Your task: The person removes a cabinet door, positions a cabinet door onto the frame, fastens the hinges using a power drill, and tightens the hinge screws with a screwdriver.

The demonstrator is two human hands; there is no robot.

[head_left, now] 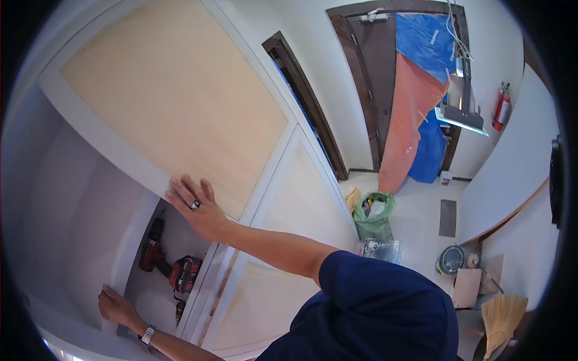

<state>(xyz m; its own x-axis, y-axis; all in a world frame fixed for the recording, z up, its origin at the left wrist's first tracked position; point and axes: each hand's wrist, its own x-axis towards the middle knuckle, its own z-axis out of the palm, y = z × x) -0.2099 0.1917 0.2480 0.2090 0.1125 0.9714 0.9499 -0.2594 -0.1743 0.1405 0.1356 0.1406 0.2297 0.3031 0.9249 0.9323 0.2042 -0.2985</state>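
panel [180, 96] beyond right hand [205, 215], fingers spread on its frame. left hand [119, 310] curled at pale edge [126, 249]; pinch: cannot tell. best: even palm pressure, fingertips clear of gap, drill [154, 254] between hands unbumped.

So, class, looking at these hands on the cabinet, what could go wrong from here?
The hand with the ring rests on the panel beside the opening, so fingers might get pinched if it shifts. The power tools lie loose in that opening and could be knocked. The watch sits close to the pale cabinet edge and might scratch it.
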